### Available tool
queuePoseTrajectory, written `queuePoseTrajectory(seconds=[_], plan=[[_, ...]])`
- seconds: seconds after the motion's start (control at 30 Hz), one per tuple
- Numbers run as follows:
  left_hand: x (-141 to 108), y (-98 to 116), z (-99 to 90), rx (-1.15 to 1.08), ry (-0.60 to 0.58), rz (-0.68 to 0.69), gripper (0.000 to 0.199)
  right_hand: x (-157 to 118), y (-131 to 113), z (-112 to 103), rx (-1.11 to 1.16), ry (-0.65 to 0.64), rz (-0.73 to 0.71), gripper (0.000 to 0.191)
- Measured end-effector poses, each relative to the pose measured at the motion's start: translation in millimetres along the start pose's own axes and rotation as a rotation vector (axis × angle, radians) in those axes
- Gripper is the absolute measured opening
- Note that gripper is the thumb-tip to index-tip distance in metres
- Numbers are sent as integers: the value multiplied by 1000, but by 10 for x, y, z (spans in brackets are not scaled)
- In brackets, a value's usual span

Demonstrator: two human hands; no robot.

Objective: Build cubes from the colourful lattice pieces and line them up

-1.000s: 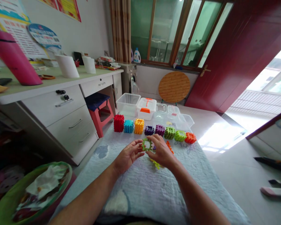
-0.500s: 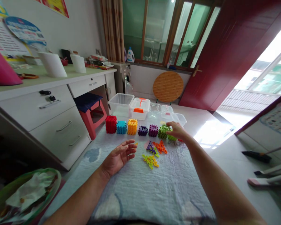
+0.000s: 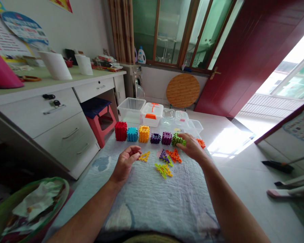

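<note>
Thumb and fingertips of my left hand are pinched together at the left corner of a yellow triangle piece, which lies on or just above the cloth. My right hand reaches over the right part of the block row. Its thumb and fingers close around a green block, and the palm hides what lies beneath. Between the hands are a purple triangle piece, orange pieces and yellow-green pieces, loosely heaped.
The row also has red, blue, yellow, dark purple and purple blocks, with an orange one at the right. Clear plastic boxes stand behind. A waste basket is at lower left.
My left hand has closed from an open pose onto the yellow triangle piece. My right hand has shifted slightly left and down, covering the second green block and exposing the orange one.
</note>
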State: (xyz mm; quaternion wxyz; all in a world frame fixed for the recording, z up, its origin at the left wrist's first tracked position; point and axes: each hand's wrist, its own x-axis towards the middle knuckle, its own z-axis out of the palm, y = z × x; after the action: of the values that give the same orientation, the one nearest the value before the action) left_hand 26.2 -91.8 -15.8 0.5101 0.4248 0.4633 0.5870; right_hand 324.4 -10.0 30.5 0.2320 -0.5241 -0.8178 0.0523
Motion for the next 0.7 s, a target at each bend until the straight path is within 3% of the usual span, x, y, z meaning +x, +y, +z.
queuePoseTrajectory(seconds=[0.1,0.23,0.3,0.4,0.7], plan=[[31,-54,-42,406,123,224,25,-229,-124,112,61,-110,28,26],[77,-86,-104,698,183,349,24,-440,-172,375,40,-24,136,36],[105,-98,-131,723,202,358,24,-485,-169,495,38,-16,140,45],[146,-127,-166,723,207,346,26,-490,-134,597,47,-66,132,39],[173,-154,-186,774,216,265,25,-476,51,607,274,41,287,28]])
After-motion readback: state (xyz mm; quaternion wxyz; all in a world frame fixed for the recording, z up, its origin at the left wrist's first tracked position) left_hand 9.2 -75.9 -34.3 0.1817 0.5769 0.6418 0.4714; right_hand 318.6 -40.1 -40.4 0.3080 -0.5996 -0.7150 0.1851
